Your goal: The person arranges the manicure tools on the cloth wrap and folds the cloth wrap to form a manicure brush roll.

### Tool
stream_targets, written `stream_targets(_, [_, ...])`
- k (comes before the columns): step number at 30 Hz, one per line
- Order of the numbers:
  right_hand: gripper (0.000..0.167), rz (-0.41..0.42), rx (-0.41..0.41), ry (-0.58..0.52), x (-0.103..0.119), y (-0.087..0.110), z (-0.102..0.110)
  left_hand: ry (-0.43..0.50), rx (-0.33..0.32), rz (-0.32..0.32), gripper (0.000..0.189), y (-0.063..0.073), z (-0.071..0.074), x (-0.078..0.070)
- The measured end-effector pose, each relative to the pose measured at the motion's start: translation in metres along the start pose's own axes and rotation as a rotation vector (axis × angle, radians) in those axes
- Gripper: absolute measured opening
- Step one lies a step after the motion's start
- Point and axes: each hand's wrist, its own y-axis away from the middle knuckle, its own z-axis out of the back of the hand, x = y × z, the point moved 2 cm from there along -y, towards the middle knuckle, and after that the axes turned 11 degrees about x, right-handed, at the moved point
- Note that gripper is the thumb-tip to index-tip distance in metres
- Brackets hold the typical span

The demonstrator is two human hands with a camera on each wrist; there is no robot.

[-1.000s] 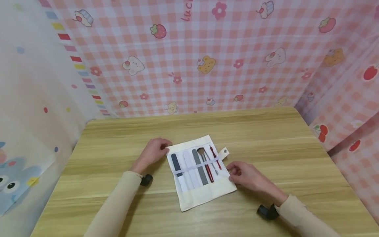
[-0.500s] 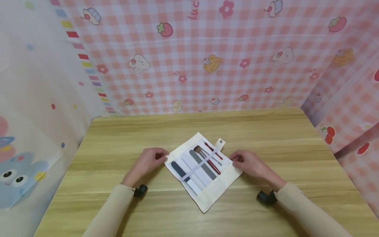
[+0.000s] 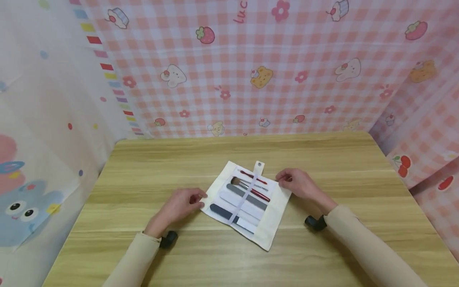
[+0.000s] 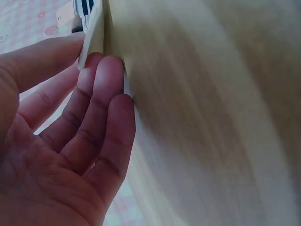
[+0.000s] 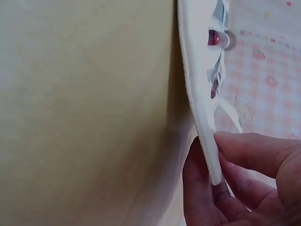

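Note:
A cream fabric tool roll [image 3: 275, 223] lies unfolded and turned at an angle on the table. A pale elastic strap [image 3: 241, 205] crosses its tools: a dark-and-white flat tool [image 3: 220, 211], a white strip, a grey strip [image 3: 259, 203], a brush [image 3: 235, 181] with a red handle, a thin silver tool and a slim red tool [image 3: 247, 174]. My left hand [image 3: 179, 207] pinches the roll's left corner between thumb and fingers, as the left wrist view shows. At the upper right corner, my right hand [image 3: 300, 184] pinches the fabric; the right wrist view shows the corner [image 5: 209, 155] between thumb and fingers.
The snap tab [image 3: 259, 168] sticks out from the roll's far edge. Beneath everything is a wood-grain table [image 3: 172, 163], its back edge against a pink checked cloth [image 3: 233, 79]. Dark wrist cameras [image 3: 315, 223] sit at both cuffs.
The roll has been turned counterclockwise on the table, its tab swinging to the far side. My right hand has moved away from me and my left hand nearer, both keeping to its corners.

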Motion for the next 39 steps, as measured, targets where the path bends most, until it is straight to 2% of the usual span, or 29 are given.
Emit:
stream_targets(4, [0.017,-0.02,0.011,-0.001,-0.002,-0.011,0.004,0.006,0.022,0.019,0.016,0.005,-0.003,-0.003])
stream_targets(10, [0.017,-0.042,0.023,-0.029,-0.006,-0.024,0.007,0.022,0.06,-0.01,0.017,0.012,-0.008,-0.008])
stream_targets(19, [0.02,-0.077,0.011,-0.065,-0.003,-0.042,0.01,-0.016,0.109,0.002,0.02,0.016,-0.014,-0.02])
stream_targets(31, [0.023,-0.118,0.005,-0.088,-0.002,-0.058,0.011,-0.049,0.102,-0.022,0.022,0.024,-0.02,-0.031])
stream_targets(39, [0.023,-0.109,-0.003,-0.076,-0.002,-0.057,0.01,-0.085,0.074,-0.015,0.02,0.025,-0.023,-0.031])
